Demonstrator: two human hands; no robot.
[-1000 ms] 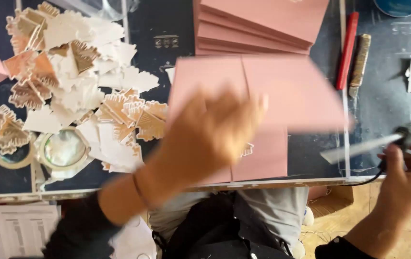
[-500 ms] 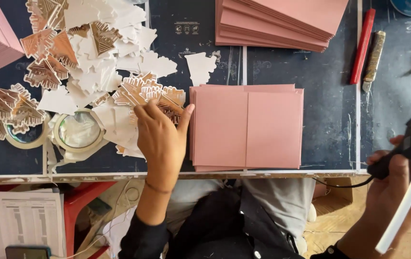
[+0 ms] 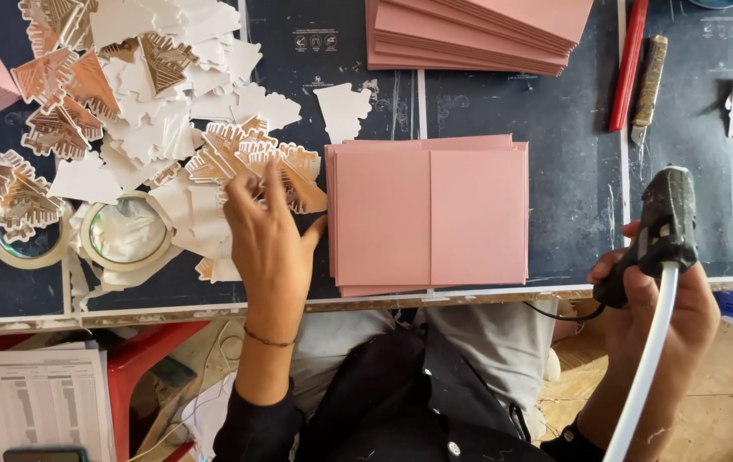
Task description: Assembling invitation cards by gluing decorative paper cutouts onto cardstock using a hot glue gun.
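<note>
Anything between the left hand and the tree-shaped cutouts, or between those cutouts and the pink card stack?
Nothing visible. The left hand already has its fingers on the gold tree cutouts. The pink card stack lies just to their right on the dark mat, top bare. The right hand holds the glue gun off to the side.

- The left hand (image 3: 270,244), a second ago blurred over the pink folded cards (image 3: 429,214), now rests with fingers spread on the gold-and-white tree-shaped paper cutouts (image 3: 255,162).
- The pink cards, then partly hidden, now lie fully uncovered.
- The right hand (image 3: 661,312) now holds the black glue gun (image 3: 661,231) upright, its white glue stick (image 3: 644,368) trailing down.
</note>
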